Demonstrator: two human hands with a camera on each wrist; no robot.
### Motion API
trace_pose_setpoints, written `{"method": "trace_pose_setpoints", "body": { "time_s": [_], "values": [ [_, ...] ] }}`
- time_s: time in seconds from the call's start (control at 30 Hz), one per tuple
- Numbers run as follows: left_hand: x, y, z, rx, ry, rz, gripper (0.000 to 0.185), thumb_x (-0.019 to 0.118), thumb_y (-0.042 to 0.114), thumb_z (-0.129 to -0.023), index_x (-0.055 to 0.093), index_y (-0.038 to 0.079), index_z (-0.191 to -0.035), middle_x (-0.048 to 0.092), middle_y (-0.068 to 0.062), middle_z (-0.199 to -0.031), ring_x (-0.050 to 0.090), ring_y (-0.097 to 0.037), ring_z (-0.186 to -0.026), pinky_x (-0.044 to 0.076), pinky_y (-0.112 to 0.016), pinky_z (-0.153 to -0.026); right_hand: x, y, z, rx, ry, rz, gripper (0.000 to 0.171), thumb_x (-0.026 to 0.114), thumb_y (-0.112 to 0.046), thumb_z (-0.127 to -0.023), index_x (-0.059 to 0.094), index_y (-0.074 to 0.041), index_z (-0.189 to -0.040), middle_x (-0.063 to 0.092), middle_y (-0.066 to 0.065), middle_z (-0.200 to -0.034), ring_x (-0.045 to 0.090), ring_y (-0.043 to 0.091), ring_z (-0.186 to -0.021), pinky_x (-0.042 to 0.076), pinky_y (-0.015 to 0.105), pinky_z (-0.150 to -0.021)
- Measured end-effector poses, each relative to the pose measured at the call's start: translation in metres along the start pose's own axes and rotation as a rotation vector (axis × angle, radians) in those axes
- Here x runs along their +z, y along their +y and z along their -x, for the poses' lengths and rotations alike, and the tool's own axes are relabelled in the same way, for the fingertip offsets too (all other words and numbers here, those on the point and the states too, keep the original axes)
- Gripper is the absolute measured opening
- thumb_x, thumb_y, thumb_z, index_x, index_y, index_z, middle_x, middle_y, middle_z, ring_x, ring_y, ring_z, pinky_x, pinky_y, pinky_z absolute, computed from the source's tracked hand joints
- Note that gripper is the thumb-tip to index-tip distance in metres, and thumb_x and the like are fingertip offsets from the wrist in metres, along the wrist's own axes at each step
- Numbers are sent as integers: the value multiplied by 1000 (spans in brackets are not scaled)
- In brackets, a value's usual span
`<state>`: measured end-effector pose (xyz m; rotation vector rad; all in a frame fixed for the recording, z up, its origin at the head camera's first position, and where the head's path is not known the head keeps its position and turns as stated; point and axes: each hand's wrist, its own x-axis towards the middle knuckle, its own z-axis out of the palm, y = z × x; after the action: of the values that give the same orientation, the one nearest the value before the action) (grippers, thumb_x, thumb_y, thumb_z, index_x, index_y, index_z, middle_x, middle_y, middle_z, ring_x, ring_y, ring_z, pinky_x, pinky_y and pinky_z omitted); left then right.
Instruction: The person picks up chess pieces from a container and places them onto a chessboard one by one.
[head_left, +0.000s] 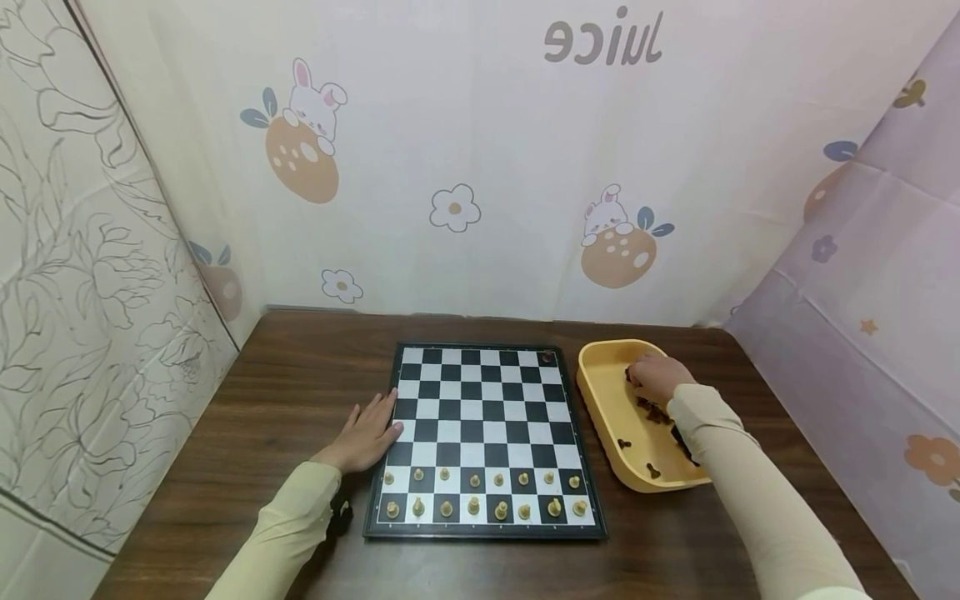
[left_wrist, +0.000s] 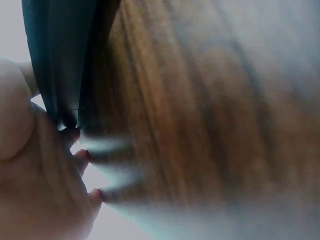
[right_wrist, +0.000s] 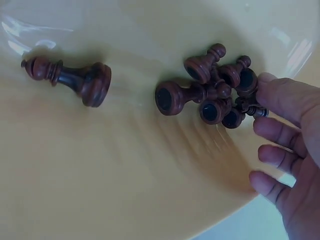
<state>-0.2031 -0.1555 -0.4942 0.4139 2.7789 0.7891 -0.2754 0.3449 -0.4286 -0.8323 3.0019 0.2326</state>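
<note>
The right hand is reaching among dark chess pieces in the tray, seemingly picking one out; from here I can't tell if it's pinching any. The left hand is resting straight-fingered against the chessboard. Lifting is likely needing a clean pinch.

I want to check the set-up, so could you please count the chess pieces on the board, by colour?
Light pieces: 16
Dark pieces: 1
Total on the board: 17
</note>
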Motion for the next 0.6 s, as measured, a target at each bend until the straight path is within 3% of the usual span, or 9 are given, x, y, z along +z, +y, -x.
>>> {"method": "trace_pose_setpoints", "body": {
  "time_s": [0.2,0.6],
  "values": [
    [-1,1,0,2,1,-3,62,36,30,-103,11,0,-152,19,-22,-154,9,-37,-143,0,-57,-112,-4,-4,1,52,-41,-20,54,68,-1,-83,23,-19,-59,17,-5,-60,15,11,-57,23,28,-54],
    [0,1,0,8,-5,-4,63,37,30,-103,10,1,-152,19,-21,-155,10,-37,-143,0,-57,-111,2,-3,3,56,-98,-115,42,65,6,-81,37,-17,-59,24,-8,-53,24,8,-50,27,25,-49]
  ]
}}
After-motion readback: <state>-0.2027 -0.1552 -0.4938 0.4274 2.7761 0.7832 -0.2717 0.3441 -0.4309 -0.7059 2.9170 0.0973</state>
